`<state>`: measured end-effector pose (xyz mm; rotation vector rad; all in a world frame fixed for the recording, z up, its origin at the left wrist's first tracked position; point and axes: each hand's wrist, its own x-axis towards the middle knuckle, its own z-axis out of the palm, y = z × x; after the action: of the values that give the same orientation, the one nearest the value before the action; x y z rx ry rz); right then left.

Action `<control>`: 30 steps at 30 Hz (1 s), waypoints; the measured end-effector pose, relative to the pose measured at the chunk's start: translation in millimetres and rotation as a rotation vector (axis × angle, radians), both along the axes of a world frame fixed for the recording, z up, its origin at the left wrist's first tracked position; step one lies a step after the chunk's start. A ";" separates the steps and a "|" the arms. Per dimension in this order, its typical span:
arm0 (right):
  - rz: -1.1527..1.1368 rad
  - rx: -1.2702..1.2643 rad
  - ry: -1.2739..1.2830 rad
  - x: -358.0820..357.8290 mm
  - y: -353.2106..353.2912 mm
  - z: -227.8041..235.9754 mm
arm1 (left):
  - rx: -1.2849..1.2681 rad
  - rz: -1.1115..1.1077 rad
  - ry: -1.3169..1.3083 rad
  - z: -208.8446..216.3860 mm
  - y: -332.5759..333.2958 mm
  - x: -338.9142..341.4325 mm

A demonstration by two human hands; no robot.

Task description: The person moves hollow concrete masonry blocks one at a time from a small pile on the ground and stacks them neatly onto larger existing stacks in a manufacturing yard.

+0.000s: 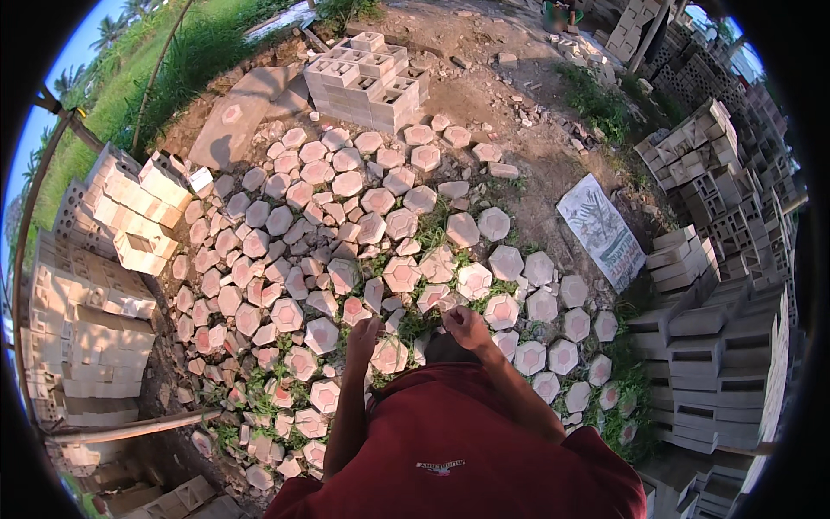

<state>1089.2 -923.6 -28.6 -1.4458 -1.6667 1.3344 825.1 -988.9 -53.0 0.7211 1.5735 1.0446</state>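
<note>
Both my forearms reach forward over a patch of loose hexagonal paving blocks [402, 274], grey with reddish centres. My left hand [364, 332] is low in front of me with its fingers curled in. Whether anything is inside it is too small to tell. To its right, my right hand [467, 329] is closed with thumb and fingers together. A faint pale shape shows by its fingertips, too indistinct to name. The two hands are apart, with paving blocks and grass [418, 329] visible beyond and between them.
Hollow concrete blocks stand stacked at the far side [354, 86], in piles on the left [95, 346] and on the right [692, 363]. A printed sheet [601, 229] lies on the dirt. A wooden pole [138, 426] juts in at lower left. Broken pieces and weeds fill gaps between pavers.
</note>
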 end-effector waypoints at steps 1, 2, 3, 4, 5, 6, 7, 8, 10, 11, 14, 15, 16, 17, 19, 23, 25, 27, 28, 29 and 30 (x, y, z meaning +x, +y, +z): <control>-0.041 0.060 0.027 5.5 29.3 11.7 | 0.040 0.023 0.005 6.7 35.8 1.9; -0.052 0.103 0.066 13.3 56.1 17.6 | 0.043 0.020 0.011 14.0 64.0 5.7; -0.065 0.146 0.105 23.0 81.2 21.0 | 0.045 0.015 0.018 30.7 91.7 12.9; -0.071 0.143 0.100 29.3 107.0 21.9 | 0.119 -0.036 0.099 44.8 116.2 16.7; -0.086 0.138 0.091 39.5 133.2 18.9 | 0.161 -0.053 0.115 55.3 141.2 25.0; -0.055 0.149 -0.003 48.4 159.3 19.9 | 0.168 -0.040 0.093 59.0 163.9 31.0; -0.083 0.240 0.007 52.5 176.1 19.5 | 0.176 -0.027 0.071 62.8 182.9 37.5; -0.081 0.209 0.000 56.2 195.2 19.3 | 0.168 -0.022 0.040 66.2 199.1 45.1; -0.092 0.153 0.009 60.9 227.7 13.8 | 0.150 -0.006 -0.026 65.1 228.0 60.6; -0.109 0.127 0.027 60.7 240.1 10.4 | 0.127 -0.009 -0.079 59.1 238.6 68.6; -0.136 0.011 0.058 54.9 272.7 -2.5 | 0.041 -0.118 -0.082 45.2 271.9 83.5; -0.145 -0.026 0.062 51.8 284.1 -4.9 | 0.010 -0.163 -0.087 38.6 287.6 84.2; -0.137 -0.039 0.097 50.3 294.7 -11.0 | -0.015 -0.213 -0.090 35.2 308.3 85.0; -0.135 -0.104 0.154 47.0 306.6 -25.8 | -0.017 -0.210 -0.090 31.7 331.8 83.4; -0.105 -0.171 0.168 36.5 338.8 -22.4 | -0.026 -0.191 -0.087 23.2 381.7 72.2; -0.162 -0.092 -0.006 41.8 434.3 -31.3 | -0.175 -0.214 -0.252 32.1 509.3 63.2; -0.231 -0.074 0.027 44.6 490.8 -20.1 | -0.141 -0.307 -0.158 40.4 580.9 56.4; -0.341 -0.162 0.032 46.2 550.1 -0.9 | -0.045 -0.375 -0.146 60.2 659.4 53.8; -0.360 -0.123 0.062 46.6 576.4 3.9 | -0.028 -0.389 -0.172 59.3 695.3 48.8; -0.377 -0.083 0.091 46.6 604.1 8.2 | -0.010 -0.402 -0.198 59.2 731.8 43.0; -0.401 -0.038 0.078 44.2 626.9 18.6 | -0.008 -0.400 -0.168 61.3 760.7 37.9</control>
<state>1133.4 -296.7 -10.0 -1.6226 -1.2242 1.1826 863.0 -228.2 8.3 0.8759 1.2244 0.7791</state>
